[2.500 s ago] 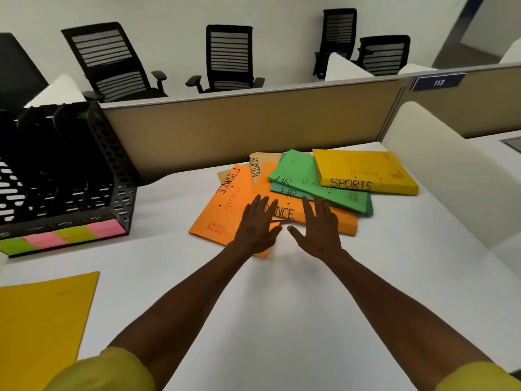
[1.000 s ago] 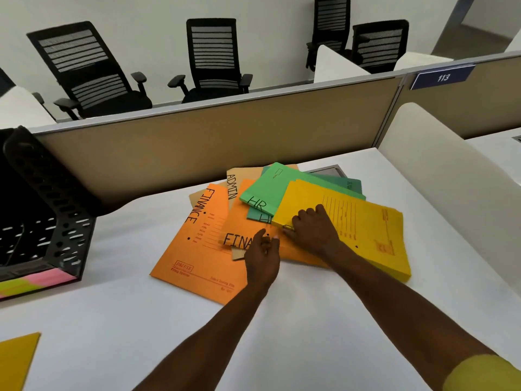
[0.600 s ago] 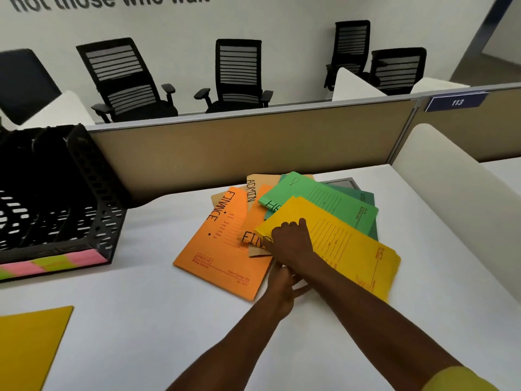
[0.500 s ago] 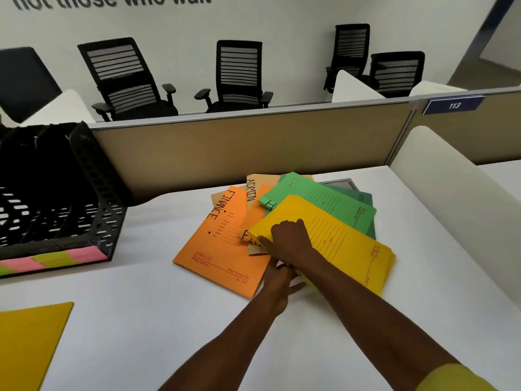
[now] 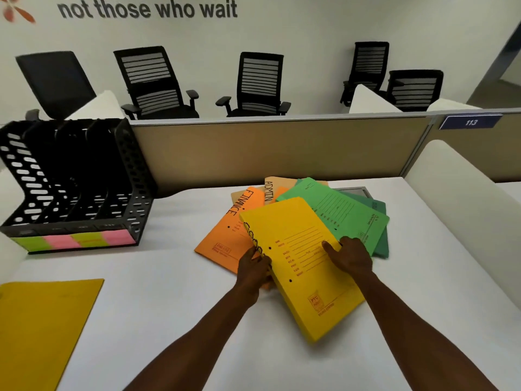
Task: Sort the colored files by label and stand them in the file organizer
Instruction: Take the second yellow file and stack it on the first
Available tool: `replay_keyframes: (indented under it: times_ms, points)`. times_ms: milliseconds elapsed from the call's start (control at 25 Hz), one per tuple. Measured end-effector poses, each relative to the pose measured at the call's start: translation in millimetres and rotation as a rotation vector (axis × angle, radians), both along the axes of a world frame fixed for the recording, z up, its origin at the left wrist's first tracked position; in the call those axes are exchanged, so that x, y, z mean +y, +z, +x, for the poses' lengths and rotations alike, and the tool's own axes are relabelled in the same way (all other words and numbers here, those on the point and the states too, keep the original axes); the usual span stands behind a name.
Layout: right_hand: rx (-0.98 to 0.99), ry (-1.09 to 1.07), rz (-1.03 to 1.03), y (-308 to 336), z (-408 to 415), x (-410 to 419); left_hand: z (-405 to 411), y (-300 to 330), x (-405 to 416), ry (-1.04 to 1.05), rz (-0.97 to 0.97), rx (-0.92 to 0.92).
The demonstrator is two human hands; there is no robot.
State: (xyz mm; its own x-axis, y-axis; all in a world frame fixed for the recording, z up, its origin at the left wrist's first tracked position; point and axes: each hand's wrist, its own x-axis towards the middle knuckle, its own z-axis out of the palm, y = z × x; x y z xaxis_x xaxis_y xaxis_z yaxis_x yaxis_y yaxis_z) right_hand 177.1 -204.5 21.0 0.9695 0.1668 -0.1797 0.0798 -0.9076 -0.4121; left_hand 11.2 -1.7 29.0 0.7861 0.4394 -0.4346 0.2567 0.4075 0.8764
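The yellow file (image 5: 303, 263) covered most of its pile, its spine lettering hard to read. The left hand (image 5: 253, 268) gripped that spine; the right hand (image 5: 351, 256) clasped the opposite edge, thumb on top. The black organizer (image 5: 70, 182) stood left on the bench (image 5: 169, 292), slots apparently empty.

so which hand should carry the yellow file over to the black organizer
Probably the left. The left hand already grips the yellow file on its spine edge, the side facing the organizer. The right hand would have to reach across.
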Motion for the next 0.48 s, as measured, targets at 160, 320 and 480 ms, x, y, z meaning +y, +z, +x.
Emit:
replay_keyframes:
  times_ms: [160, 320, 480]
  points:
    - [0.058, -0.029, 0.108, 12.1, -30.0, 7.1, -40.7, 13.7, 20.7, -0.038, 0.048, -0.065]
    - [0.226, 0.038, 0.257, 17.8, -57.4, 32.1, -82.5, 24.0, 52.8, -0.037, 0.045, -0.082]
    - [0.535, 0.019, 0.645, 20.3, -106.5, 76.4, -131.2, 29.7, 106.0, 0.094, 0.074, -0.055]
